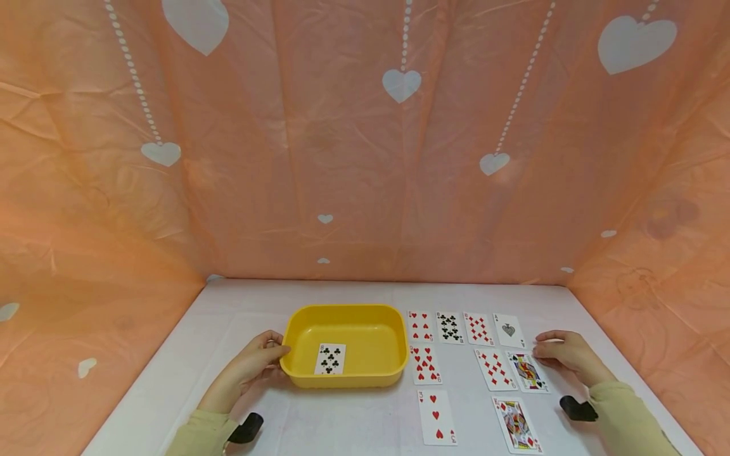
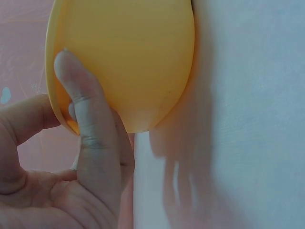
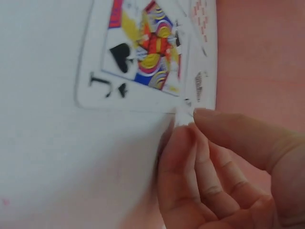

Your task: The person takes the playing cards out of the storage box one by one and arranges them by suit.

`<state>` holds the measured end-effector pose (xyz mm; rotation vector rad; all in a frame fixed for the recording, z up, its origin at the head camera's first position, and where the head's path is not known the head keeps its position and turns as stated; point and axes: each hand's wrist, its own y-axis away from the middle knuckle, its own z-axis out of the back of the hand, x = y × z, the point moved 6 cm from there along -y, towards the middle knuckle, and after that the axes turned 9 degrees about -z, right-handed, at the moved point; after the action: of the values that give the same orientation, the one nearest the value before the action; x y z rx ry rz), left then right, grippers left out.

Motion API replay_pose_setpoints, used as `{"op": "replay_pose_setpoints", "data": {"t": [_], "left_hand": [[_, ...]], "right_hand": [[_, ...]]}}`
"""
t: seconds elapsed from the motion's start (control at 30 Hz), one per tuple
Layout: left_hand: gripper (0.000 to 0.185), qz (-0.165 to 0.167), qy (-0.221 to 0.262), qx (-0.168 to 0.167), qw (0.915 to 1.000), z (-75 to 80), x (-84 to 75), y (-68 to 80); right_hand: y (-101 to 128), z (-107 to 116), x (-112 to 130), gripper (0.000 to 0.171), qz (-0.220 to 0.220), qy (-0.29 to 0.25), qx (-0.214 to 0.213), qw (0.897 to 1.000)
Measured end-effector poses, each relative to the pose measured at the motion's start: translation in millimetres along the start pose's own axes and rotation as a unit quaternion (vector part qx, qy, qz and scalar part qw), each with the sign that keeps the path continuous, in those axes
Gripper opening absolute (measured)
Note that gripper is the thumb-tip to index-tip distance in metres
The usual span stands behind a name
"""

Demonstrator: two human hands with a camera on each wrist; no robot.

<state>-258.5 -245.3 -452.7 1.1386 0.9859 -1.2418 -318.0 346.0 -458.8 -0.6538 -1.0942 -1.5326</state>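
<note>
My left hand (image 1: 259, 358) grips the left end of a yellow plastic tray (image 1: 345, 381), with the thumb and a finger on either side of its rim in the left wrist view. Inside the tray lies one clubs card (image 1: 330, 359), face up. My right hand (image 1: 570, 356) is at the jack of spades (image 1: 527, 372), its fingertips near the card's right edge. In the right wrist view the thumb and fingertips (image 3: 202, 114) are close to a corner of the jack (image 3: 143, 57), with no card plainly held. The jack lies face up on the table.
Several face-up cards lie right of the tray, among them the ace of spades (image 1: 509, 330), nine of diamonds (image 1: 495, 370), three of hearts (image 1: 436, 418) and king of diamonds (image 1: 516, 424). A heart-printed orange curtain (image 1: 365, 190) encloses the white table (image 1: 336, 424) at the back and sides.
</note>
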Motion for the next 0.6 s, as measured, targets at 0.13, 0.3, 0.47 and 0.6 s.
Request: {"op": "replay_pose_setpoints", "data": {"t": [0.13, 0.3, 0.47, 0.6], "left_hand": [[0.022, -0.003, 0.003, 0.008, 1.0000, -0.4, -1.3, 0.8], [0.024, -0.020, 0.018, 0.030, 0.9992, -1.3, -5.4, 0.5], [0.025, -0.025, 0.016, 0.026, 0.9992, -0.2, -7.3, -0.8], [0.025, -0.022, 0.021, 0.025, 0.9992, -0.6, -6.3, -1.0]], "right_hand": [[1.7, 3.9, 11.2, 0.043, 0.006, 0.003, 0.001, 1.000], [5.6, -2.4, 44.8, 0.049, 0.048, 0.005, 0.018, 0.999], [5.4, -22.6, 86.0, 0.048, 0.104, -0.014, 0.074, 0.992], [3.3, -46.1, 117.1, 0.048, 0.129, -0.018, 0.116, 0.985]]}}
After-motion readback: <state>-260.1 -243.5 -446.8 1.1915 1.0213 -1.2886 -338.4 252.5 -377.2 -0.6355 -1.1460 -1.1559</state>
